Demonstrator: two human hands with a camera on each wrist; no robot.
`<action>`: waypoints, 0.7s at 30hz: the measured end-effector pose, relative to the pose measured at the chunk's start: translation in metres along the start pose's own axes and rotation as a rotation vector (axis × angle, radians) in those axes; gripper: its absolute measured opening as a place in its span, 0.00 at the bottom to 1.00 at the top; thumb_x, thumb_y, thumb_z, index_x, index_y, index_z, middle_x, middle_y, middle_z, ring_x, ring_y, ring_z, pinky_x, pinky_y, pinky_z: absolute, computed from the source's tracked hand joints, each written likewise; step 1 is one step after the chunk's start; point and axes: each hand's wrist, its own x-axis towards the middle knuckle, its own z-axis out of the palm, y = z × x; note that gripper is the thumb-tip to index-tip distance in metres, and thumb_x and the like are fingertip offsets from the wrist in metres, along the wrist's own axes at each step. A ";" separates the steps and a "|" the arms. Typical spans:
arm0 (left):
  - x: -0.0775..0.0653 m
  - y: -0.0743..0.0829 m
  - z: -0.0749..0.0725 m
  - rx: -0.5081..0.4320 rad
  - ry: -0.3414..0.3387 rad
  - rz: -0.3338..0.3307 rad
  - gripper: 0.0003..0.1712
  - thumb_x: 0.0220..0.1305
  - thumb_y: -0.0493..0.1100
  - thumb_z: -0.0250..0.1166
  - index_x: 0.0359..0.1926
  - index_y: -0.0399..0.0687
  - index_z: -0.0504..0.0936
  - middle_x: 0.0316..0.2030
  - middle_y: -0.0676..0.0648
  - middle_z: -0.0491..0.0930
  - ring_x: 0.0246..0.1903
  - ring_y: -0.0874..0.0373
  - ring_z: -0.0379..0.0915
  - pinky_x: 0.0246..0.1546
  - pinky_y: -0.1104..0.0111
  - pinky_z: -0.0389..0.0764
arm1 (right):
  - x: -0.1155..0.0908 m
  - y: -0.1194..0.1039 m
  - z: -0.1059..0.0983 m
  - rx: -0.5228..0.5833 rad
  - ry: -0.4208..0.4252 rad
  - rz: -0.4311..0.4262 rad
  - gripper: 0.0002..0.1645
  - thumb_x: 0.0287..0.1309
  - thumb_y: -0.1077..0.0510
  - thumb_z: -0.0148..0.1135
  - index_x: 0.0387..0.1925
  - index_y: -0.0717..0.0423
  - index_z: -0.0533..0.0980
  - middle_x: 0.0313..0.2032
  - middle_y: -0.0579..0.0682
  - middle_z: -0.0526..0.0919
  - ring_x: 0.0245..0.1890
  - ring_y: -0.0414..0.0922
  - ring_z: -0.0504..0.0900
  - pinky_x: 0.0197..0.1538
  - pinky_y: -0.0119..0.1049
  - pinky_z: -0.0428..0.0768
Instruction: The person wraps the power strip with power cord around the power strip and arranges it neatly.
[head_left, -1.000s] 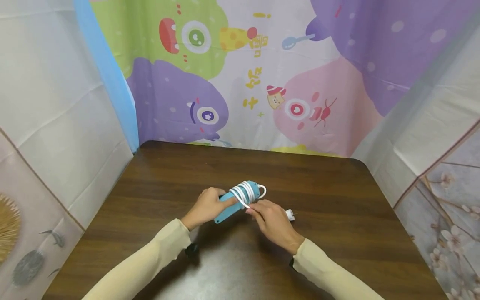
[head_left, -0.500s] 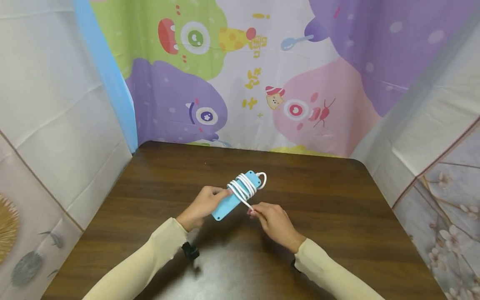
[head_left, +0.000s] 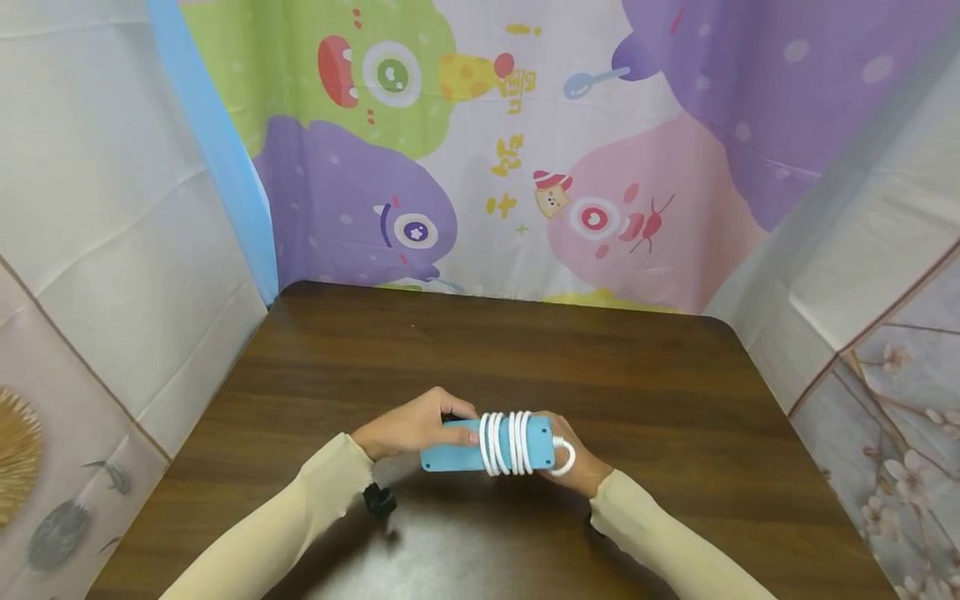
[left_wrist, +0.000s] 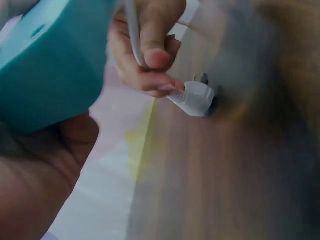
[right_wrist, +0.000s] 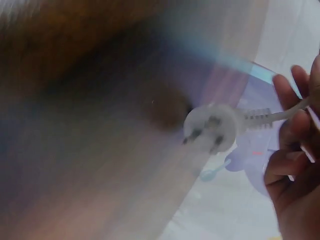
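A light-blue power strip (head_left: 454, 456) is held level above the table in the head view, its screwed face up. Its white cord (head_left: 519, 442) is wound several times round the right half, and a short loop leaves the right end. My left hand (head_left: 412, 427) grips the left end, thumb on top. Partly hidden behind the right end is my right hand (head_left: 583, 460). In the left wrist view its fingers pinch the cord just behind the white plug (left_wrist: 196, 99). The right wrist view shows the plug's prongs (right_wrist: 217, 142) pointing away from the fingers.
A dark wooden table (head_left: 600, 358) lies under both hands. A cartoon-printed curtain (head_left: 495, 250) hangs along its far edge, with pale cloth panels (head_left: 127, 208) at the sides. A black strap piece (head_left: 380, 501) shows below the left cuff.
The power strip has turned from slanting to nearly level and come closer to me. My right hand has gone from in front of the strip to behind its right end, taking the cord round.
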 end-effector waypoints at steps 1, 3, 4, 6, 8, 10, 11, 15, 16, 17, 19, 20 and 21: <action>0.001 0.001 0.001 0.039 -0.044 0.018 0.09 0.62 0.51 0.66 0.38 0.55 0.85 0.30 0.54 0.81 0.26 0.62 0.70 0.28 0.70 0.74 | 0.001 0.000 0.000 -0.005 -0.032 -0.005 0.09 0.57 0.66 0.59 0.33 0.48 0.79 0.30 0.40 0.81 0.30 0.34 0.77 0.35 0.31 0.77; 0.002 0.001 0.003 0.133 -0.123 0.046 0.09 0.61 0.54 0.65 0.36 0.57 0.85 0.29 0.57 0.80 0.24 0.65 0.69 0.26 0.71 0.73 | 0.003 0.002 0.001 -0.168 -0.098 -0.034 0.08 0.61 0.58 0.59 0.36 0.43 0.82 0.33 0.35 0.81 0.34 0.30 0.78 0.37 0.30 0.78; 0.002 0.002 0.004 0.184 -0.156 0.053 0.09 0.61 0.56 0.65 0.35 0.59 0.84 0.28 0.58 0.79 0.23 0.67 0.68 0.25 0.73 0.72 | 0.002 0.006 0.003 -0.245 -0.128 -0.053 0.08 0.61 0.56 0.59 0.38 0.42 0.82 0.35 0.35 0.81 0.36 0.31 0.78 0.38 0.30 0.78; 0.003 0.002 0.007 0.284 -0.203 0.060 0.10 0.61 0.57 0.64 0.32 0.60 0.82 0.26 0.61 0.77 0.21 0.69 0.66 0.22 0.74 0.69 | 0.003 0.007 0.005 -0.341 -0.170 -0.104 0.07 0.61 0.55 0.61 0.38 0.44 0.84 0.36 0.35 0.81 0.37 0.31 0.77 0.37 0.30 0.78; 0.004 0.003 0.010 0.383 -0.219 0.064 0.10 0.60 0.57 0.64 0.28 0.61 0.80 0.24 0.62 0.75 0.19 0.71 0.64 0.20 0.76 0.66 | 0.003 0.009 0.006 -0.400 -0.180 -0.128 0.06 0.59 0.55 0.64 0.37 0.45 0.84 0.34 0.35 0.81 0.34 0.32 0.74 0.33 0.28 0.76; 0.005 0.003 0.012 0.478 -0.214 0.064 0.12 0.58 0.57 0.65 0.24 0.60 0.77 0.21 0.63 0.71 0.16 0.72 0.60 0.18 0.77 0.62 | 0.003 0.009 0.007 -0.437 -0.175 -0.141 0.04 0.57 0.55 0.67 0.34 0.45 0.85 0.31 0.35 0.80 0.31 0.32 0.70 0.29 0.26 0.72; 0.005 0.003 0.014 0.524 -0.205 0.064 0.14 0.56 0.56 0.66 0.21 0.59 0.75 0.19 0.62 0.69 0.15 0.72 0.58 0.16 0.77 0.60 | 0.004 0.009 0.008 -0.453 -0.168 -0.145 0.03 0.55 0.54 0.68 0.33 0.45 0.85 0.30 0.35 0.80 0.30 0.32 0.68 0.28 0.25 0.70; 0.006 0.004 0.019 0.695 -0.162 0.024 0.20 0.51 0.58 0.66 0.14 0.59 0.67 0.14 0.63 0.61 0.12 0.72 0.52 0.13 0.76 0.54 | 0.008 0.006 0.006 -0.509 -0.152 -0.129 0.04 0.54 0.49 0.69 0.30 0.43 0.84 0.27 0.34 0.78 0.28 0.33 0.62 0.26 0.25 0.65; 0.006 0.005 0.020 0.728 -0.148 0.002 0.21 0.50 0.59 0.66 0.14 0.60 0.66 0.13 0.63 0.60 0.12 0.72 0.51 0.13 0.76 0.54 | 0.010 0.004 0.005 -0.518 -0.149 -0.118 0.05 0.54 0.48 0.69 0.30 0.43 0.84 0.27 0.34 0.78 0.28 0.34 0.62 0.26 0.24 0.65; 0.006 0.006 0.021 0.755 -0.132 -0.025 0.22 0.49 0.59 0.66 0.13 0.60 0.65 0.12 0.63 0.59 0.11 0.72 0.50 0.12 0.75 0.53 | 0.012 0.003 0.004 -0.528 -0.148 -0.102 0.06 0.54 0.47 0.69 0.29 0.43 0.84 0.26 0.34 0.78 0.28 0.34 0.62 0.26 0.24 0.66; 0.006 0.007 0.023 0.794 -0.094 -0.082 0.22 0.48 0.60 0.66 0.12 0.61 0.64 0.11 0.63 0.58 0.11 0.70 0.50 0.11 0.74 0.53 | 0.015 0.000 0.002 -0.538 -0.145 -0.075 0.07 0.55 0.45 0.68 0.29 0.42 0.84 0.26 0.34 0.78 0.28 0.34 0.61 0.26 0.24 0.65; 0.007 0.007 0.024 0.800 -0.076 -0.106 0.22 0.48 0.60 0.66 0.12 0.61 0.64 0.11 0.63 0.58 0.11 0.70 0.51 0.11 0.74 0.54 | 0.017 -0.002 0.001 -0.542 -0.140 -0.066 0.08 0.55 0.45 0.68 0.29 0.43 0.84 0.26 0.34 0.78 0.28 0.34 0.62 0.26 0.24 0.65; 0.007 0.007 0.024 0.802 -0.056 -0.128 0.22 0.47 0.60 0.66 0.12 0.61 0.65 0.11 0.63 0.58 0.11 0.69 0.52 0.11 0.73 0.55 | 0.019 -0.003 0.000 -0.542 -0.134 -0.059 0.07 0.55 0.46 0.68 0.29 0.43 0.84 0.26 0.34 0.78 0.28 0.34 0.62 0.26 0.24 0.65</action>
